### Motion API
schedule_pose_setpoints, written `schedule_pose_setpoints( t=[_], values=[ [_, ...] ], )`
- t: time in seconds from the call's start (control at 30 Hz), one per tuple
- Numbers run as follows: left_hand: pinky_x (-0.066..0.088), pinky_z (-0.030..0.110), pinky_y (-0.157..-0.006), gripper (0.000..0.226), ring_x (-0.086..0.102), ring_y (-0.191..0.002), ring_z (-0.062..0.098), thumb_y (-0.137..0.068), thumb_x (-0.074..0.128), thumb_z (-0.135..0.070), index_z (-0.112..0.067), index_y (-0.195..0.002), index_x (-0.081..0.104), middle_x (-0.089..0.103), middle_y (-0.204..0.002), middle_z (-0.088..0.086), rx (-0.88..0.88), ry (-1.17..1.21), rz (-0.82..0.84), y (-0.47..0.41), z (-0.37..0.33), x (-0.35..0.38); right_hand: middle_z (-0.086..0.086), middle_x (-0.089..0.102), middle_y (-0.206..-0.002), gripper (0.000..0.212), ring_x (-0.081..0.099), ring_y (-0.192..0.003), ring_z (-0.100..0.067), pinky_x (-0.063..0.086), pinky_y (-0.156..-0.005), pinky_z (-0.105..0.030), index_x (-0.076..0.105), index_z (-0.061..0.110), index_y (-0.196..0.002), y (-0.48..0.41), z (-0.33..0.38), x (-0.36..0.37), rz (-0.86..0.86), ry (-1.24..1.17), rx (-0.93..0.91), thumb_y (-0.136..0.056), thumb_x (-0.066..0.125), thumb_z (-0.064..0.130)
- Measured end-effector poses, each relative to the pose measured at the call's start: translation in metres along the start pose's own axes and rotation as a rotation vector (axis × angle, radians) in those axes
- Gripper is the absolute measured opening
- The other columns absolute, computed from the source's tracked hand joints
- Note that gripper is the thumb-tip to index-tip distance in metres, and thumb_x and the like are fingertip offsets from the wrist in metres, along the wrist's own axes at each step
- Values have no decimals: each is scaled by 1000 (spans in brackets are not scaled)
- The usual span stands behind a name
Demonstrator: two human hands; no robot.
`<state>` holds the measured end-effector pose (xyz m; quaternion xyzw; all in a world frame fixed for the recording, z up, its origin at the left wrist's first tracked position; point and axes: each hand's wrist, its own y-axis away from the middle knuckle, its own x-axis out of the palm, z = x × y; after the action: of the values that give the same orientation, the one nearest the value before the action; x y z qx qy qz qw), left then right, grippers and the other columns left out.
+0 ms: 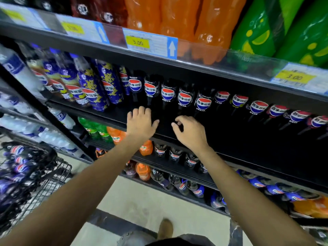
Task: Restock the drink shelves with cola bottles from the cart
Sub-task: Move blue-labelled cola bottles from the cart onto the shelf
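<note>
We are hovering at the cola row (184,98) on the shelf (239,135): left hand (142,122) flat with fingers spread, right hand (190,132) loosely curled (both apparently empty). Next, we judge, we need the cart (58,167), where more bottles (17,151) are lying.

Black shelf (230,139) with upright cola bottles (184,98) in a row
</note>
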<state>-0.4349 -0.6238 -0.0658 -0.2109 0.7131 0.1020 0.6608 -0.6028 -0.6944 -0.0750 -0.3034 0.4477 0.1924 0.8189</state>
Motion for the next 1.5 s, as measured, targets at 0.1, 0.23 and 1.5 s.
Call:
schedule_pose_setpoints(
  t=[0.1, 0.23, 1.5],
  values=[
    [27, 47, -107, 51, 42, -123, 31, -95, 45, -48, -11, -130, 47, 49, -130, 10, -35, -133, 39, 25, 45, -23, -1, 69, -98, 31, 60, -96, -23, 44, -74, -33, 65, 14, -111, -11, 43, 8, 115, 131, -171, -94, 52, 37],
    [29, 46, -104, 47, 46, -122, 31, -95, 45, -44, -10, -127, 48, 53, -127, 10, -126, -207, 73, 67, 121, -53, -2, 67, -108, 35, 56, -105, -24, 44, -80, -34, 61, 16, -117, -22, 115, 31, 253, 197, -360, -95, 47, 40],
    [38, 45, -105, 43, 46, -126, 28, -94, 44, -31, -14, -133, 46, 49, -136, 11, -1037, -55, 419, 406, 558, -60, -3, 64, -95, 24, 60, -93, -26, 42, -69, -33, 59, 14, -105, 65, 633, 335, 910, 170, -1206, -96, 42, 30]
  ],
)
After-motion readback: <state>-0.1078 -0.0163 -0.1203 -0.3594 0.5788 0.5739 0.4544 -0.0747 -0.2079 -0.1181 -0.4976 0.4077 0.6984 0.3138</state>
